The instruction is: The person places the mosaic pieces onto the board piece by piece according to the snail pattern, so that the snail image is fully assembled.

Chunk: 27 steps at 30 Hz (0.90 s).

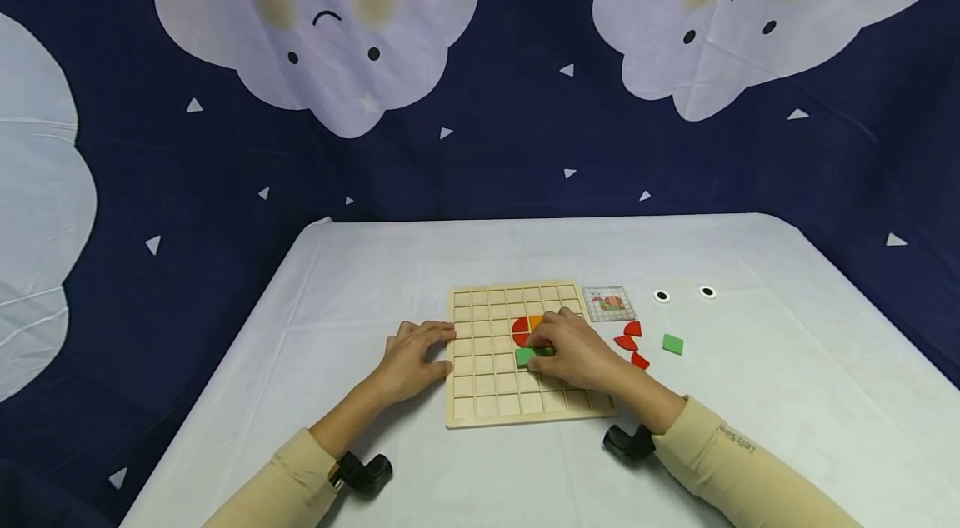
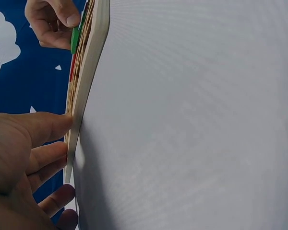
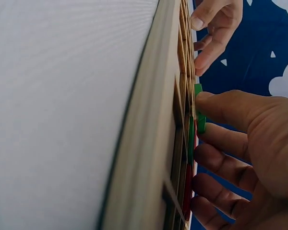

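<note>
A wooden grid board [image 1: 472, 407] with square compartments lies on the white table. My left hand [image 1: 408, 361] rests its fingertips and thumb against the board's left edge, the fingers fairly straight. Over the middle of the board, my right hand [image 1: 577, 349] pinches a green square tile [image 3: 200, 108] between thumb and index finger. The tile looks tilted at the compartments; whether it sits in one cannot be told. Just beyond it, red quarter-round pieces [image 1: 520, 326] and an orange piece [image 1: 536, 322] lie in the grid. Another green piece [image 3: 191, 139] shows under my right fingers, partly hidden.
Right of the board lie a small picture card [image 1: 609, 304], several red pieces [image 1: 626, 342] and a loose green tile [image 1: 672, 344]. Two white discs with black centres, one the near-left eye disc [image 1: 661, 296], lie farther back. A dark blue cloud-patterned cloth [image 1: 510, 170] hangs behind the table.
</note>
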### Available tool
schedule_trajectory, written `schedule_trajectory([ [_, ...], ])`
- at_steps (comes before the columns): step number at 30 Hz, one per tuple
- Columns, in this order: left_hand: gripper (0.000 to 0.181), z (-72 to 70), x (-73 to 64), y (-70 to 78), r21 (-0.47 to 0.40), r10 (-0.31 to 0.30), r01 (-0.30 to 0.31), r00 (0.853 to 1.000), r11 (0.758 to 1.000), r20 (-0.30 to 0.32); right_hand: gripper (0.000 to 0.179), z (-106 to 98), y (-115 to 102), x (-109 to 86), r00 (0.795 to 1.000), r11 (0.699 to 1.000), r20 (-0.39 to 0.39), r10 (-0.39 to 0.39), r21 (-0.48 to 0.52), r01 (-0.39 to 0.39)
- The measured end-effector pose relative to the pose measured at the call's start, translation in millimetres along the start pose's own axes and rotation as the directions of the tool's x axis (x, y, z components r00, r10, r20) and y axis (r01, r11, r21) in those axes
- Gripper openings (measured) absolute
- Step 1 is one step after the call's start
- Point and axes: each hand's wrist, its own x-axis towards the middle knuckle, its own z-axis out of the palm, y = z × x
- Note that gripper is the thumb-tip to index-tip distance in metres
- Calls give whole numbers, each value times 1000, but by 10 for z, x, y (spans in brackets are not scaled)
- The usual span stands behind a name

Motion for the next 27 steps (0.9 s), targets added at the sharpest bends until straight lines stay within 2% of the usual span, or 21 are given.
schedule_trajectory([
  [20, 45, 4, 6, -1, 5, -9, 9, 1000, 1000, -7, 23, -6, -30, -7, 1000, 1000, 5, -7, -21, 7],
  [27, 45, 5, 12, -5, 13, -5, 5, 1000, 1000, -2, 23, -35, -11, -8, 1000, 1000, -21, -1, -11, 0],
])
